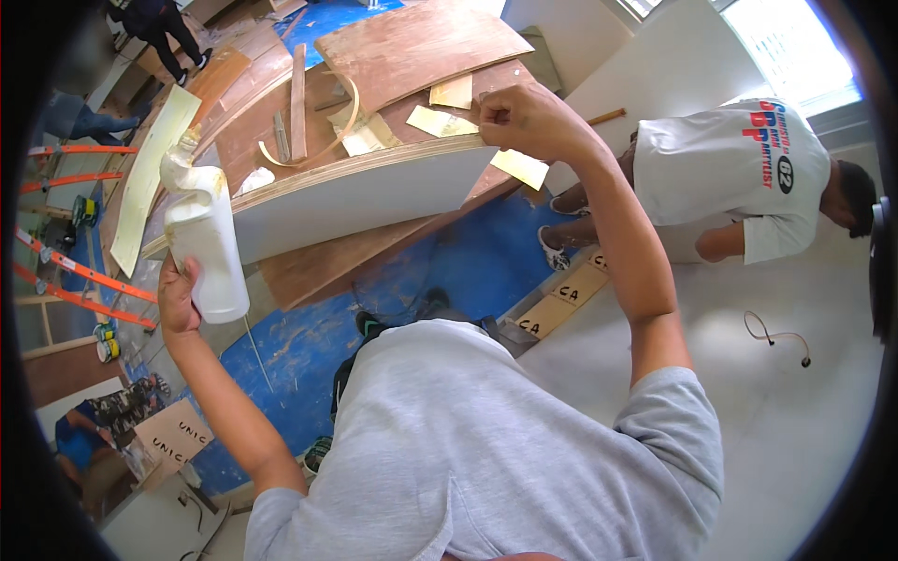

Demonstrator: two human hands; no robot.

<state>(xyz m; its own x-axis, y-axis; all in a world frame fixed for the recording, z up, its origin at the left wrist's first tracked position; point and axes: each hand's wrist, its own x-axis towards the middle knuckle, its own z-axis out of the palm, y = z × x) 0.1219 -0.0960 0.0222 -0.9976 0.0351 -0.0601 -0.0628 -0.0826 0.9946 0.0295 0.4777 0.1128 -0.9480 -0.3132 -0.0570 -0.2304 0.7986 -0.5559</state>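
My left hand (180,292) grips a white plastic bottle (210,252) by its lower side. The bottle has a bent, stained upper part, and a thin pale strand hangs below it. Before me stands a panel (365,198) on edge, with a grey-white face and a bare wooden upper edge. Over the right end of that edge is my right hand (526,120), its fingers curled closed; what they hold, if anything, is hidden. Pale yellow pieces (440,122) lie beside it. A thin curved strip (354,103) rises from the boards farther left.
Plywood sheets (421,47) cover the work surface behind the panel. A long pale strip (150,187) lies left, near orange ladder rails (84,271). A person in a white shirt (720,178) bends at the right. Other people are at the left. Blue covering (468,257) lies on the floor.
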